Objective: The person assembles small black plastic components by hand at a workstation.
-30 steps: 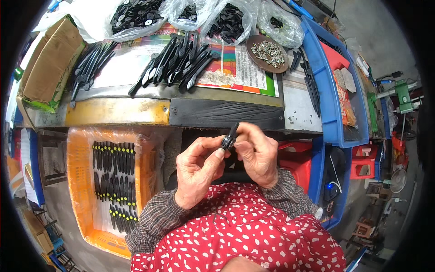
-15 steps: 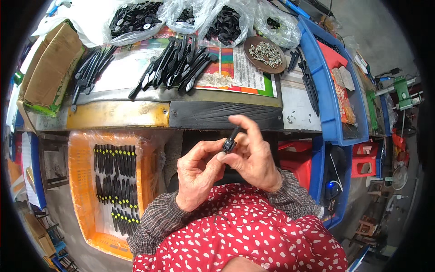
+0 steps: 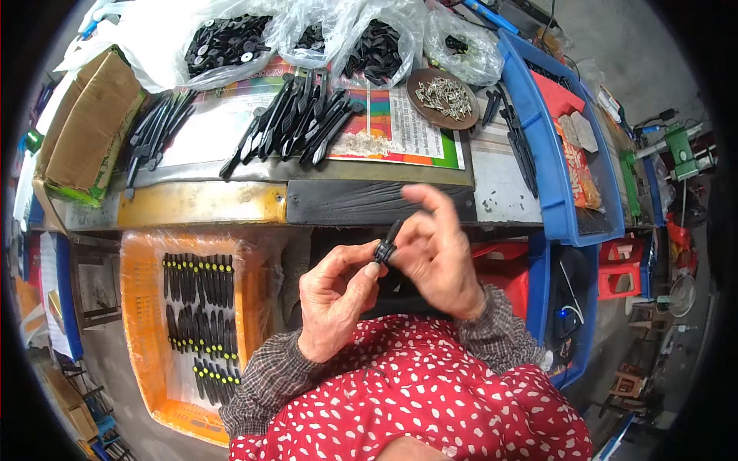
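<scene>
My left hand (image 3: 336, 296) pinches a small black plastic part (image 3: 383, 250) between thumb and fingertips, in front of the bench edge. A narrow black shaft sticks up from the part, leaning to the right. Just right of it, my right hand (image 3: 442, 261) is raised with its fingers apart, slightly blurred. Whether its thumb touches the part I cannot tell. On the bench ahead lie a pile of long black plastic pieces (image 3: 296, 123) and a brown round dish (image 3: 421, 110) full of small metal pins (image 3: 446, 97).
Clear bags (image 3: 419, 23) of black parts line the bench's back. A cardboard box (image 3: 88, 127) stands left, a blue tray (image 3: 560, 200) right. Below left, an orange crate (image 3: 138, 338) holds rows of black pieces with yellow-green dots (image 3: 201, 330). Red stools (image 3: 619, 280) are at right.
My right hand has drawn back slightly right from the black part, its fingers spreading. My left hand keeps its pinch on the part. The whole view has shifted slightly.
</scene>
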A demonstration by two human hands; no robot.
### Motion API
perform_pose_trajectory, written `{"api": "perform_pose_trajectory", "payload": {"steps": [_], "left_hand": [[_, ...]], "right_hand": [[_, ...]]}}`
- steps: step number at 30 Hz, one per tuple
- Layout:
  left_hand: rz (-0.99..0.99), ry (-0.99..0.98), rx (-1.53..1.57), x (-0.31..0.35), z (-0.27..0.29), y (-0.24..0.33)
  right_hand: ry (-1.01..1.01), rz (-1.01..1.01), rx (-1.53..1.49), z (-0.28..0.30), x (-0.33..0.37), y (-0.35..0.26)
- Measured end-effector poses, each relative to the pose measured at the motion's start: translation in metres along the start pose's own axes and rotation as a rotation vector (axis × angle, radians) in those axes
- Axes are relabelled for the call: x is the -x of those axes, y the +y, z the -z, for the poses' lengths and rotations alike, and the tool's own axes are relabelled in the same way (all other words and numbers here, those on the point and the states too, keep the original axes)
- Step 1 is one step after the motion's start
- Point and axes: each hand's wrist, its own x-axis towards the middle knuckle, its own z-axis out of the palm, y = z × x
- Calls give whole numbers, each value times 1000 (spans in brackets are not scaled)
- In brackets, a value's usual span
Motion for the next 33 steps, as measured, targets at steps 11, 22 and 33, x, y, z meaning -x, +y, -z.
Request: {"api": "perform_pose_trajectory", "payload": {"steps": [11,22,33], "left_hand": [[-6,21,6,1,1,2],[-72,47,-36,1,-4,-1],[-57,22,25,2,1,-3]], "right_hand": [[57,177,283,-4,2,-2],[110,420,522,-13,-2,17],[118,438,551,-14,-1,12]]}}
